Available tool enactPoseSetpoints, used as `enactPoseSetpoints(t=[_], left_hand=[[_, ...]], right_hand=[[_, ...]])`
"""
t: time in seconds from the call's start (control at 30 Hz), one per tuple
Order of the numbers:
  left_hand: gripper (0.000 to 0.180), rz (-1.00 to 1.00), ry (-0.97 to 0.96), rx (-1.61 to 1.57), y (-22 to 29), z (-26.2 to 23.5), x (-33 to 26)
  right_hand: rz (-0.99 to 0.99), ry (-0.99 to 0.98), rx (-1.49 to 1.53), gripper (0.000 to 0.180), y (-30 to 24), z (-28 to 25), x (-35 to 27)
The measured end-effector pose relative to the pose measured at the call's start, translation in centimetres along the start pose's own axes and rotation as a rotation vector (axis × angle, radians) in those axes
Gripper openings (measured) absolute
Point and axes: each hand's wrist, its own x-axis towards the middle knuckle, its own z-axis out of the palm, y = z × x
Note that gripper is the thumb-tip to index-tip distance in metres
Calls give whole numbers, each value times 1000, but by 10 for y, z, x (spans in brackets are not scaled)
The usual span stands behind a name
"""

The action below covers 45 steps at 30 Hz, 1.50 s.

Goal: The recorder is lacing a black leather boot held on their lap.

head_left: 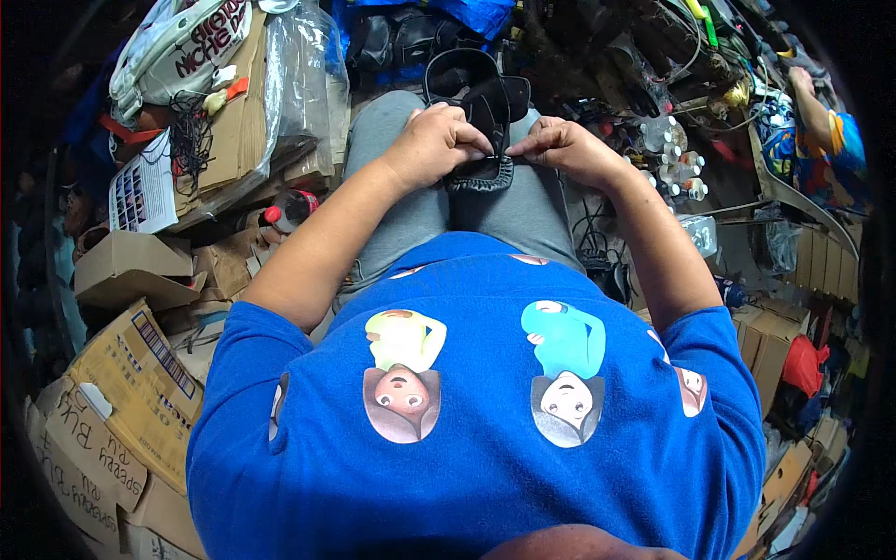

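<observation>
On my lap, between my thighs, lies a black shoe upper with a gathered, puckered rim at the end nearest me. Its taller dark part stands up toward my knees. My left hand is closed over its left side, thumb and forefinger pinched at the inner edge. Just across from it, my right hand is closed in a pinch at the right edge of the upper. Whatever fine thing may be between the right fingertips is too small to make out.
Left of me are flattened cardboard, an open carton and a red-capped bottle. Several small white-capped bottles stand to the right. Another person's arm shows at the far right. Black shoes lie beyond my knees.
</observation>
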Motion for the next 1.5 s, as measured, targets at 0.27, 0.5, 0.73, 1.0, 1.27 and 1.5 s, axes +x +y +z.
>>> enactPoseSetpoints(t=[0.27,0.5,0.73,1.0,1.27,1.5], left_hand=[[24,-106,111,51,25,-2,-27],[17,-289,103,42,35,12,-19],[16,-340,1,-3,37,12,-4],[8,-199,-93,183,46,-8,2],[9,-110,-21,110,30,-8,-16],[12,-209,-106,-54,34,-1,-4]], right_hand=[[80,153,8,27,-16,19,-15],[230,122,291,24,-12,22,-10],[153,165,167,16,-7,20,6],[-39,66,-304,11,-35,10,12],[141,135,449,16,9,1,-19],[215,206,202,13,2,18,-47]])
